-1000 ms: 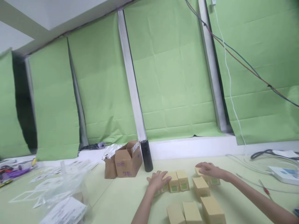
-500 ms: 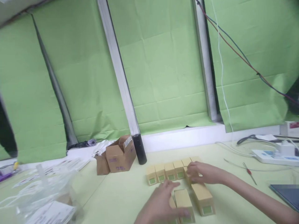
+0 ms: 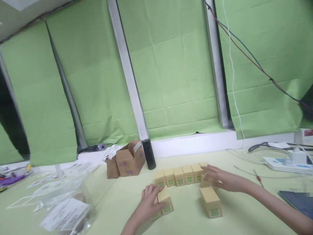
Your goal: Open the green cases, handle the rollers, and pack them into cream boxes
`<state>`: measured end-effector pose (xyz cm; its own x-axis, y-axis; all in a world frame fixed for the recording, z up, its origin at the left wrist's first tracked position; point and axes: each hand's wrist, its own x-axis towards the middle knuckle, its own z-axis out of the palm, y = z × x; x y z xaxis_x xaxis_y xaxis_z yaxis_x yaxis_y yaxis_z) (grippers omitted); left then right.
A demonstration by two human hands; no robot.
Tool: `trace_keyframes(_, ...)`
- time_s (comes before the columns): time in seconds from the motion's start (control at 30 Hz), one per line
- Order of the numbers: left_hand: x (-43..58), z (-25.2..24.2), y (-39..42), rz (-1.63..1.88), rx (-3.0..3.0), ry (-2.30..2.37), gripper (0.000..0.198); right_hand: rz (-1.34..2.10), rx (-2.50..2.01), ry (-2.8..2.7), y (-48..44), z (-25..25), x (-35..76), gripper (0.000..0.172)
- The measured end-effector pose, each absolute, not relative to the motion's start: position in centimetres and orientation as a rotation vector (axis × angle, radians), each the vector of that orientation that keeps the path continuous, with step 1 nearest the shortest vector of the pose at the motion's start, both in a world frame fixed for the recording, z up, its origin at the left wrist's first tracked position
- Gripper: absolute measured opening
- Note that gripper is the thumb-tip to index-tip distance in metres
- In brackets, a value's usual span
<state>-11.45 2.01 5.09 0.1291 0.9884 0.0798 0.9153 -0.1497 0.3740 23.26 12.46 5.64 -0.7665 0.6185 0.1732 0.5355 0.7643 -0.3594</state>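
Observation:
Several small tan boxes with green end labels form a row (image 3: pixel 179 175) on the pale green table (image 3: pixel 188 218). My left hand (image 3: pixel 147 199) is closed over a pair of such boxes (image 3: pixel 164 201) just in front of the row's left end. My right hand (image 3: pixel 217 179) lies with fingers stretched against the right end of the row, touching the last box. One more tan box (image 3: pixel 211 201) lies alone in front of that hand.
An open brown carton (image 3: pixel 129 159) and a black cylinder (image 3: pixel 149 153) stand behind the row. A clear plastic bag with paper (image 3: pixel 61 205) lies at the left. A power strip (image 3: pixel 285 162), cables, a red-handled tool (image 3: pixel 257 177) and a dark tablet (image 3: pixel 299 201) lie at the right.
My left hand has slid a pair of boxes leftward and away from me, toward the row's left end. My right hand has pushed another box into the row's right end.

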Motion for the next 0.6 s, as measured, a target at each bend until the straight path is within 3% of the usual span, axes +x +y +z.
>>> trace_keyframes(0.13,-11.1,4.6,1.4,0.526,2.215,1.990,0.065,0.461,-0.945,-2.662,11.8,4.8,24.0,0.046)
trace_keyframes(0.3,-10.6,2.2,0.1,0.581,2.294,2.244,0.066,0.441,-1.174,-2.665,10.8,3.2,24.8,0.080)
trace_keyframes(0.37,-10.2,0.8,0.3,0.563,2.319,2.196,0.058,0.326,-1.219,-2.666,10.1,2.5,23.7,0.076)
trace_keyframes(0.43,-9.5,-0.2,1.0,0.569,2.368,2.089,0.050,0.182,-1.192,-2.633,9.6,2.0,21.7,0.059)
trace_keyframes(0.6,-7.8,-0.1,3.6,0.620,2.460,1.880,0.052,0.089,-1.251,-2.528,10.4,2.1,15.6,0.047)
